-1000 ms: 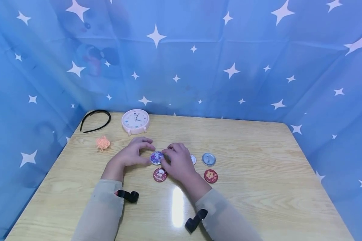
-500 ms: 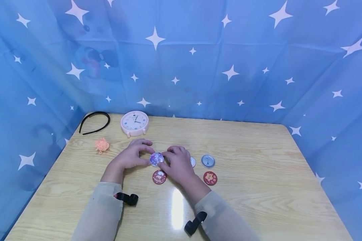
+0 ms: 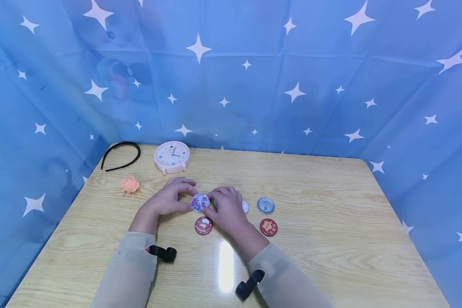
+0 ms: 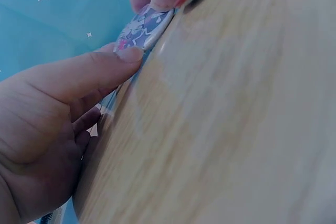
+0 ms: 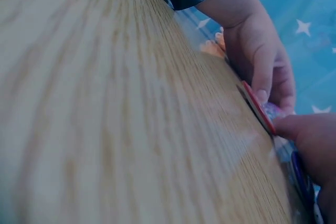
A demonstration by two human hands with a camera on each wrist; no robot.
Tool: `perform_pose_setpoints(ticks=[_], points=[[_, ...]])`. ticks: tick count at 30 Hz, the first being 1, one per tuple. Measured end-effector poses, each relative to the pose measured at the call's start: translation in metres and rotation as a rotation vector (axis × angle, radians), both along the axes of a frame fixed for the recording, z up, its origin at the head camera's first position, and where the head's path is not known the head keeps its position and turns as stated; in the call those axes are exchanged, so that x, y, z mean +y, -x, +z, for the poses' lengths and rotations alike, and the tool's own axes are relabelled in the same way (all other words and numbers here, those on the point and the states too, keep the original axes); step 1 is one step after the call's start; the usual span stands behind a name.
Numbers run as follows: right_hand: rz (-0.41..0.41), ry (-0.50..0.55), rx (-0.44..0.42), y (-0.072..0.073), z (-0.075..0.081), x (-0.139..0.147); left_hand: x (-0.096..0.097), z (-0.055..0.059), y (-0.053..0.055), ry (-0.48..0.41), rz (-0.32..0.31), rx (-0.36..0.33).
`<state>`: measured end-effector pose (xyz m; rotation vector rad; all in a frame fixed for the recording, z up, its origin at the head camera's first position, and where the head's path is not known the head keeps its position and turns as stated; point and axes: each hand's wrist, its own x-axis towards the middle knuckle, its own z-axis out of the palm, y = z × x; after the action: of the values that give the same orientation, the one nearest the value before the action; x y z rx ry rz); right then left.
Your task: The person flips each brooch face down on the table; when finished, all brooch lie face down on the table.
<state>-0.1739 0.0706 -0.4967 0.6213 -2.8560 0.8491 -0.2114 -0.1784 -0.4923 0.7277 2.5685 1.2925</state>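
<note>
Two hands share one purple badge (image 3: 200,202) above a wood-grain table (image 3: 331,205) — the left hand (image 3: 168,199) at its left rim, the right hand (image 3: 228,208) at its right. Thumb and forefinger of each pinch the edge, so the badge sits squarely between them, printed side showing. It is round, with no long axis to line up, and neither hand is nearer; any move of it would seem to turn on that opposed hold. Seen from the left wrist, the badge looks tipped toward the person, though whether its lower rim rests on the wood cannot be told.

Just beside it, on the person's side, lies a red badge (image 3: 203,226), flat and untouched. To the right, a pale badge (image 3: 246,207) is partly hidden by the right hand; past it lie a silver badge (image 3: 265,205), back side up, and, nearer the person, a red star badge (image 3: 268,227). A pink clock (image 3: 172,157) and a tangle of peach yarn (image 3: 130,185) occupy the far left.

Little differs from a second earlier: both hands keep nearly the same places, and the surrounding badges have stayed put — but the purple badge's print, darker then, now reads paler and clearer.
</note>
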Motion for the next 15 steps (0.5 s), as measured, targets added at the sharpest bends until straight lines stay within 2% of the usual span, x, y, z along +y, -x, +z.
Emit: perform_pose_setpoints(ticks=[9, 15], points=[[-0.005, 0.021, -0.019, -0.0004, -0.0015, -0.0005, -0.001, -0.0013, -0.0004, -0.02, -0.004, 0.014], [-0.001, 0.035, 0.001, -0.0009, 0.0, -0.0009, 0.0, -0.0009, -0.0004, -0.035, 0.004, 0.029]])
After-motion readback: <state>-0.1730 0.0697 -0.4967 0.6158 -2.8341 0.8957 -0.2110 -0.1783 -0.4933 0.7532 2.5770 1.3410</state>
